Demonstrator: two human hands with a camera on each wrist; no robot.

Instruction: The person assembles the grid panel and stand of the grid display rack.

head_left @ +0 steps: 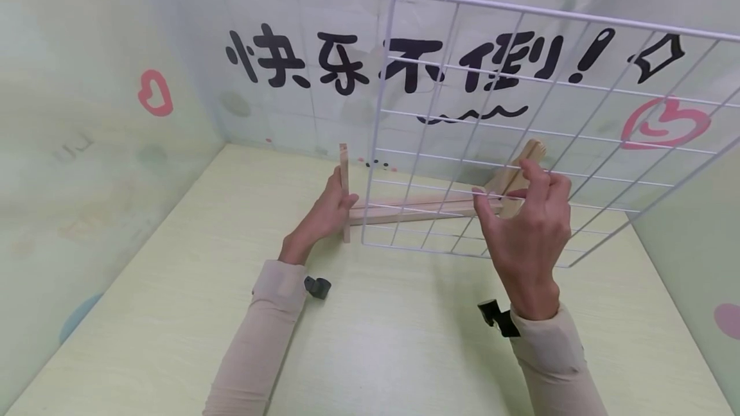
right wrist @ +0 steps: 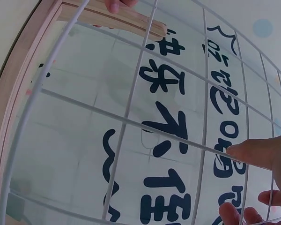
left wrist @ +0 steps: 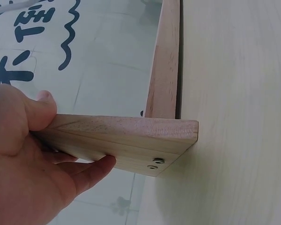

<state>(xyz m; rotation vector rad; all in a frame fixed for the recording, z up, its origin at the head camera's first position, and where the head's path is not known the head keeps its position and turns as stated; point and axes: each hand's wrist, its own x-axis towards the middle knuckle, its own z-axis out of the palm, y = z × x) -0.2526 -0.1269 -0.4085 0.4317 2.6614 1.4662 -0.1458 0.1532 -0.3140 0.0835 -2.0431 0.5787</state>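
Observation:
A white wire grid panel (head_left: 520, 10) stands tilted above the table, held at its lower part by the right hand (head_left: 528, 236). In the right wrist view its thumb (right wrist: 253, 152) lies against a wire, with fingertips beyond the grid. The left hand (head_left: 329, 207) grips the upright end board (head_left: 345, 172) of a wooden stand, thumb on one face and fingers on the other. Two screw heads (left wrist: 158, 161) show on that board in the left wrist view. Long wooden bars (head_left: 416, 212) run from it to another end piece (head_left: 534, 149), partly behind the right hand.
The stand rests on a pale table (head_left: 370, 326) near the back wall sheet (head_left: 277, 121), which carries black lettering. Side sheets flank the table. A black wrist mount (head_left: 318, 287) sits at the left cuff, another (head_left: 498, 318) at the right cuff.

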